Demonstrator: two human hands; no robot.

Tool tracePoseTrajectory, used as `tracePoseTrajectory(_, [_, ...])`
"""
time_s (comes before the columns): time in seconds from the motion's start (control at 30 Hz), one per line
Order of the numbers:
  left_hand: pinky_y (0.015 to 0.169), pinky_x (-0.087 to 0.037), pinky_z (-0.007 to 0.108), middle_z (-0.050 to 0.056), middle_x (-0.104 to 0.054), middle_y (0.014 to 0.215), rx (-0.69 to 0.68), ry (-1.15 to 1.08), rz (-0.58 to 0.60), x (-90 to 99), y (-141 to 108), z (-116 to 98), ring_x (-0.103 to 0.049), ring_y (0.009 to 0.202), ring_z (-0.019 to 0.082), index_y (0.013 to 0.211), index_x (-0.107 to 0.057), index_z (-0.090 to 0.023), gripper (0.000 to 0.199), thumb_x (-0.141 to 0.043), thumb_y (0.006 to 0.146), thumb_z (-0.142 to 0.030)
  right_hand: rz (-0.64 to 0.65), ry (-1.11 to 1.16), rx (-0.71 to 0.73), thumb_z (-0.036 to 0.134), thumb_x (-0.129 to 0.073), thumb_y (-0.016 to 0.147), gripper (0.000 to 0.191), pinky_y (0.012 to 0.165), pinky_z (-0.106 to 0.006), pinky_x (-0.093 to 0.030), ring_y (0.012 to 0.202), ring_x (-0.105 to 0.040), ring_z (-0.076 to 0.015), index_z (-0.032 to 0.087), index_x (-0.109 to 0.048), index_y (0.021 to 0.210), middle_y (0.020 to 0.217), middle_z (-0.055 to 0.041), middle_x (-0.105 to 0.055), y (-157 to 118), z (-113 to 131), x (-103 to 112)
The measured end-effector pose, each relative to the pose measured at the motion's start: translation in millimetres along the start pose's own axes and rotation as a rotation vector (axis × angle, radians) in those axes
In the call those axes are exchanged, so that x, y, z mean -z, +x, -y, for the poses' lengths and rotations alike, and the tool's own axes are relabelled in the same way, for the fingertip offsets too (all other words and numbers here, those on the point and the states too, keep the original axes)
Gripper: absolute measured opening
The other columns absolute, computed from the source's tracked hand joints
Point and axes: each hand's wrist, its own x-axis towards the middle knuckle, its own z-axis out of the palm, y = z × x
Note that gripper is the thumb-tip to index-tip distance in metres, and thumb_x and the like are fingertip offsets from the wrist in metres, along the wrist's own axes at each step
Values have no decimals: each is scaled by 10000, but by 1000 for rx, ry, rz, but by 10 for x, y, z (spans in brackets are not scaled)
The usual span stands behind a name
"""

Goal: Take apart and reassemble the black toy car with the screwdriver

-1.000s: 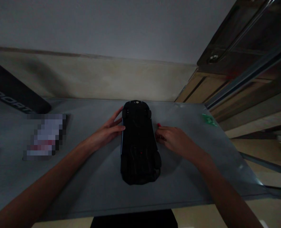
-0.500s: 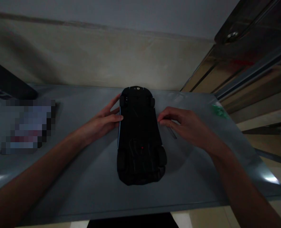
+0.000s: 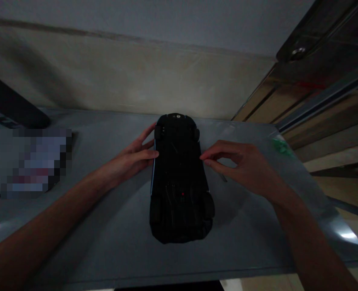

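A black toy car point(image 3: 179, 173) lies wheels up on the grey table, its underside facing me and a small red dot towards its near end. Along its left edge my left hand point(image 3: 133, 159) grips it, thumb over the rim and fingers spread against the side. At the opposite edge my right hand point(image 3: 238, 163) holds thumb and forefinger closed together, the tips close to or touching the car's side. Whatever is between those fingertips, if anything, is too small to make out. A thin metal piece point(image 3: 224, 177) shows on the table below the right hand, partly hidden.
A blurred-out flat item point(image 3: 42, 157) lies at the left, beside a dark tube-like object point(image 3: 12, 105). Green crinkled plastic point(image 3: 282, 147) sits near the table's right edge. A pale wall stands behind, with a metal-and-wood frame point(image 3: 288, 93) on the right.
My right hand's fingertips have shifted slightly, covering more of the thin metal piece. The left hand keeps its grip on the toy car. The whole view has moved a little.
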Motion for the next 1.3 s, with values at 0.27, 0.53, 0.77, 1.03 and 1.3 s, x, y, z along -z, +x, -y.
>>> tracePoseTrajectory(0.27, [1241, -522, 493, 76, -625, 1733, 7, 5, 3, -17, -35, -33, -642, 1496, 375, 1856, -325, -399, 1163, -932, 869, -304, -12, 24, 28, 497, -738, 1095, 267, 814, -374, -631, 913, -777, -235, 284, -895, 1060, 999, -55, -847, 13, 3, -4])
tracePoseTrajectory(0.53, [1268, -502, 545, 79, -632, 1724, 14, 3, -10, -29, -29, -34, -602, 1544, 414, 1866, -307, -385, 1219, -956, 835, -325, -20, -10, 17, 465, -729, 1112, 246, 825, -351, -621, 941, -780, -226, 277, -886, 1088, 1013, -49, -840, 11, 3, -21])
tracePoseTrajectory(0.77, [1182, -545, 437, 55, -590, 1784, 6, -14, 21, -11, -7, -13, -661, 1466, 347, 1856, -321, -400, 1184, -945, 854, -313, -10, -16, 51, 449, -741, 1115, 229, 838, -362, -610, 917, -770, -224, 272, -878, 1073, 1002, -47, -828, 25, -17, -43])
tracePoseTrajectory(1.03, [1161, -532, 398, 65, -587, 1773, 3, -6, 32, 0, -13, -18, -670, 1427, 308, 1862, -303, -405, 1181, -933, 869, -300, 12, 33, 58, 417, -800, 1074, 150, 838, -380, -620, 904, -764, -233, 288, -870, 1045, 1003, -34, -823, 35, -39, -36])
tracePoseTrajectory(1.3, [1175, -517, 440, 75, -595, 1758, 2, -21, 33, 27, 3, 3, -672, 1397, 326, 1862, -309, -400, 1205, -958, 850, -312, 11, 47, 49, 411, -789, 1065, 153, 818, -376, -622, 905, -772, -232, 282, -873, 1062, 1000, -39, -833, 34, -21, -44])
